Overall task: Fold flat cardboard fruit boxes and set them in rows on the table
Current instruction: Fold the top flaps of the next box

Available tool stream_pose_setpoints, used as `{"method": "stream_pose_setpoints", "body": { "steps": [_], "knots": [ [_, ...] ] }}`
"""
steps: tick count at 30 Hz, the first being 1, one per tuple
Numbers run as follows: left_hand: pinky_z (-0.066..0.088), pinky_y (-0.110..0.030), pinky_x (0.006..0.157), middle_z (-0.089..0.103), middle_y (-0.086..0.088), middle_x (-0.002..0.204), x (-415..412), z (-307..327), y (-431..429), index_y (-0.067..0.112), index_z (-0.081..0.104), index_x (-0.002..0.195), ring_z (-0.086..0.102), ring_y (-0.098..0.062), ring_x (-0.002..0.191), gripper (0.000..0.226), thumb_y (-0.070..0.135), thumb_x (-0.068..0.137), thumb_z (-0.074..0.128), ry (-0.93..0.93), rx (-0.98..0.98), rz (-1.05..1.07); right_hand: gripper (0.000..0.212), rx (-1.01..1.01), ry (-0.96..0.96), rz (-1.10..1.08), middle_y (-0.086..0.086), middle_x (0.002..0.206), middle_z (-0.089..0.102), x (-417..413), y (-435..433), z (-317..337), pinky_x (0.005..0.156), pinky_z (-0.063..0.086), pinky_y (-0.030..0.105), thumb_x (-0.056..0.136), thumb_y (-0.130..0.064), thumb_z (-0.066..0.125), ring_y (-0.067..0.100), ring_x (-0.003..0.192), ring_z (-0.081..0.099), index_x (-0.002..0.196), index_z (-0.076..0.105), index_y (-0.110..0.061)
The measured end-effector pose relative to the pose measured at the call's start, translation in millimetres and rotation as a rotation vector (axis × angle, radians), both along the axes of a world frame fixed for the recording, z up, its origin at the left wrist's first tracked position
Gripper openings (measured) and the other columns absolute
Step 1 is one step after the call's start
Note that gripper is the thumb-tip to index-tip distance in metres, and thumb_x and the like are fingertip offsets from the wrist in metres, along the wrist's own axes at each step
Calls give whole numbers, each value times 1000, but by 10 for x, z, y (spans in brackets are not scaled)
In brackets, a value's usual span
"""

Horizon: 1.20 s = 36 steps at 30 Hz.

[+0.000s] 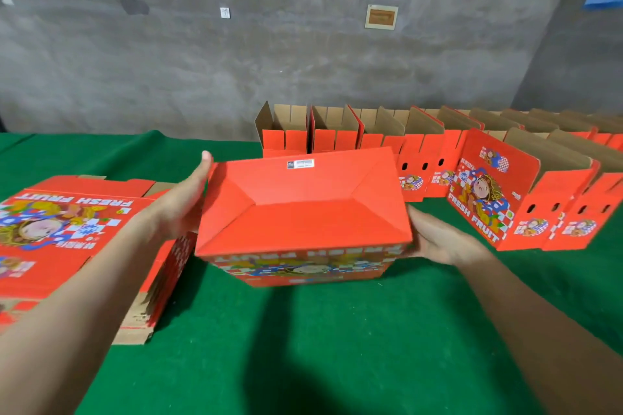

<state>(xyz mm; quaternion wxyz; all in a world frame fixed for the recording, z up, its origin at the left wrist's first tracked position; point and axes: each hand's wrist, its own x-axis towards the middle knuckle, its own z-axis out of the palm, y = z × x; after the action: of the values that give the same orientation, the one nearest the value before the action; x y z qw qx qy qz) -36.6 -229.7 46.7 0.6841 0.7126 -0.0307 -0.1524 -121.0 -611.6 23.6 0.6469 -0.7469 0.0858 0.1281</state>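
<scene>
- While your left hand point(182, 202) lies flat against the left end of the folded box point(303, 205), its fingers are straight and pressed together, with the thumb pointing up past the box's corner.
- Your right hand point(441, 239) meets the right end with an open palm and extended fingers; their tips are hidden behind the corner.
- Between your hands the box is bottom-up at mid-table. It is smooth red cardboard, its flaps meeting in crisp diagonal creases, with a small white label point(300, 164) by the far edge.
- You cannot tell whether it touches the cloth.
- Just to your left, the stack of flat boxes point(67, 222) shows raw brown corrugated edges.
- Behind and to the right, rows of folded boxes point(526, 199) stand open-topped with their flaps up.
- You have bare green cloth point(303, 347) in front of the box, and more at the far left.
</scene>
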Motion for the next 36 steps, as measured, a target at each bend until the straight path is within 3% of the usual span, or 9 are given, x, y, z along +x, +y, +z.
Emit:
{"method": "stream_pose_setpoints", "body": {
  "steps": [3, 7, 11, 14, 17, 22, 25, 30, 36],
  "knots": [
    [49, -24, 64, 71, 1, 66, 3, -92, 7, 17, 67, 69, 67, -11, 59, 57, 66, 86, 44, 29, -38, 114, 53, -22, -40, 67, 2, 113, 69, -33, -32, 0, 80, 57, 35, 81, -58, 56, 16, 100, 67, 125, 53, -27],
    [45, -19, 48, 60, -1, 52, -27, -248, -50, 18, 54, 84, 58, -12, 43, 18, 18, 96, 41, 84, -130, 172, 101, -92, -75, 173, -33, 116, 55, -151, -66, 67, 77, 53, 26, 50, -69, 78, -6, 103, 56, 136, 26, -53],
    [51, -28, 68, 68, -9, 100, -91, -293, -41, 7, 55, 114, 62, -19, 74, 34, 3, 89, 33, 123, -218, 142, 92, -232, -153, 182, -6, 121, 56, -142, -98, 80, 78, 53, 33, 69, -32, 84, 11, 110, 56, 135, 22, -54],
    [56, -23, 58, 74, -6, 88, -125, -356, -61, 5, 62, 107, 69, -17, 69, 44, -10, 78, 33, 54, -128, 44, 78, -283, -228, 168, 2, 111, 55, -151, -77, 46, 70, 55, 24, 69, -12, 83, 17, 87, 68, 118, 37, -51],
    [56, -22, 61, 74, 3, 80, -141, -495, -183, 6, 60, 118, 70, -15, 72, 52, -23, 79, 42, -122, 107, 80, 71, -450, -346, 133, 1, 117, 50, -181, 1, -29, 68, 55, 24, 62, -20, 88, 24, 79, 67, 111, 43, -42],
    [35, -37, 109, 38, -12, 148, -97, -628, -577, 10, 32, 146, 39, -28, 134, 72, 5, 83, 67, -239, 491, 118, 67, -967, -491, -57, 4, 131, 29, -206, 221, -471, 90, 49, 40, 67, -37, 82, 25, 100, 56, 121, 41, -38],
    [40, -38, 105, 46, -13, 139, -124, -606, -835, 12, 33, 146, 48, -26, 124, 69, 13, 86, 67, -289, 502, 64, 55, -1217, -454, -172, 14, 139, 18, -215, 269, -864, 86, 50, 39, 79, -28, 69, 34, 112, 50, 126, 42, -35],
    [42, -30, 96, 39, -6, 146, -246, -519, -1270, 20, 31, 146, 50, -26, 122, 68, 17, 88, 66, -378, 430, -39, 44, -1249, -247, -239, 21, 146, 4, -275, 167, -1361, 87, 51, 38, 95, -25, 48, 37, 125, 40, 134, 34, -41],
    [14, -39, 118, 16, 1, 158, -267, -252, -1932, 42, 12, 147, -1, -15, 147, 71, 27, 94, 56, -613, 392, -321, 39, -1169, -209, -200, 24, 150, -4, -251, 106, -1549, 86, 50, 38, 95, -42, 48, 38, 103, 61, 132, 39, -37]
  ]
}}
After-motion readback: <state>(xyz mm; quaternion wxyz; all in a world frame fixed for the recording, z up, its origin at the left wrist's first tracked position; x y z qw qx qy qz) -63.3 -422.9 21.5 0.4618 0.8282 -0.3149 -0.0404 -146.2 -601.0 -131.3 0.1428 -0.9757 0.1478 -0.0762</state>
